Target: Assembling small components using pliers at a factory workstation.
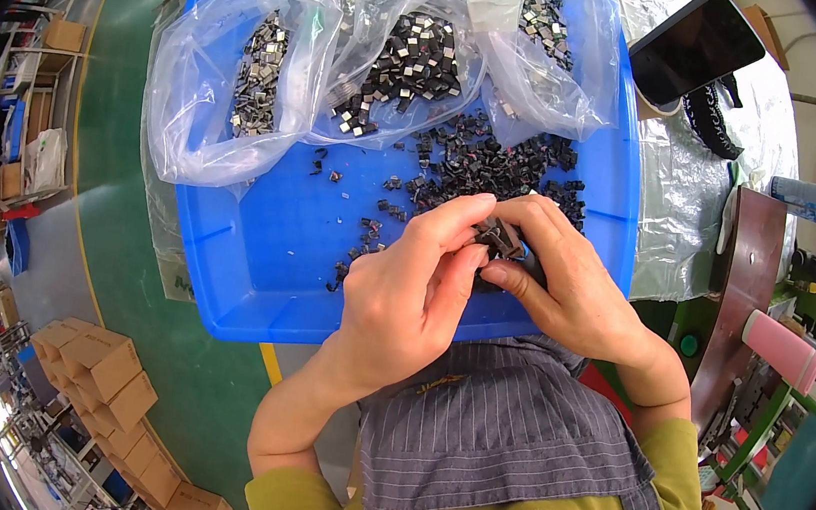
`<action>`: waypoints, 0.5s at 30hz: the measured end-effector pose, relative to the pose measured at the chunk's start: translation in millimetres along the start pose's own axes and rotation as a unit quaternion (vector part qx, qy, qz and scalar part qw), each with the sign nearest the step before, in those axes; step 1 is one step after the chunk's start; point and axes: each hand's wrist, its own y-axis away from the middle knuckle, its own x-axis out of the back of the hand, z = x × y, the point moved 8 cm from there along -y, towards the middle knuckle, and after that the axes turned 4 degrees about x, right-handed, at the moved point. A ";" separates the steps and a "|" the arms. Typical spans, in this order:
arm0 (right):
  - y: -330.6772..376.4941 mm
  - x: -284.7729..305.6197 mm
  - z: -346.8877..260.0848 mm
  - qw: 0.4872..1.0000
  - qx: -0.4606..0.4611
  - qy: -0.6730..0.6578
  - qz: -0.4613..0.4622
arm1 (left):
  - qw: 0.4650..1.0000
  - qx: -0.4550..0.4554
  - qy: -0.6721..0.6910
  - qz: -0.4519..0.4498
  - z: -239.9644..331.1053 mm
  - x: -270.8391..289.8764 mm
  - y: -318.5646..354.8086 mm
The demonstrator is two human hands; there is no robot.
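Note:
Several small black parts (498,238), blocky with some brownish faces, are gathered between my two hands over the near side of a blue tray (254,283). My right hand (566,278) is curled around them, thumb underneath. My left hand (410,285) is closed from the other side, its thumb and fingertips pressed at the edge of the same parts. Exactly which part the left fingertips pinch is hidden. Just beyond the hands, a loose heap of black parts (488,169) lies in the tray, with smaller clusters (366,240) scattered to the left.
Open clear plastic bags stand along the tray's far side: a left bag (182,118) of silvery pieces, a middle bag (415,64) of black-and-silver pieces, a right bag (587,94) of similar ones. A phone (698,48) stands at the far right. Cardboard boxes (108,367) line the floor at left.

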 end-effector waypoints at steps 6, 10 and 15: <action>1.3 -0.4 2.1 1.000 -0.006 0.019 -0.003 | 1.000 -0.007 0.003 0.000 -0.1 -1.6 -1.2; 1.2 -0.6 2.1 0.999 -0.019 0.026 -0.005 | 1.000 -0.003 -0.006 0.001 0.5 -0.9 -1.0; 0.3 2.1 3.0 0.998 -0.033 0.050 -0.005 | 0.998 0.046 0.028 -0.034 -3.6 -3.3 -5.4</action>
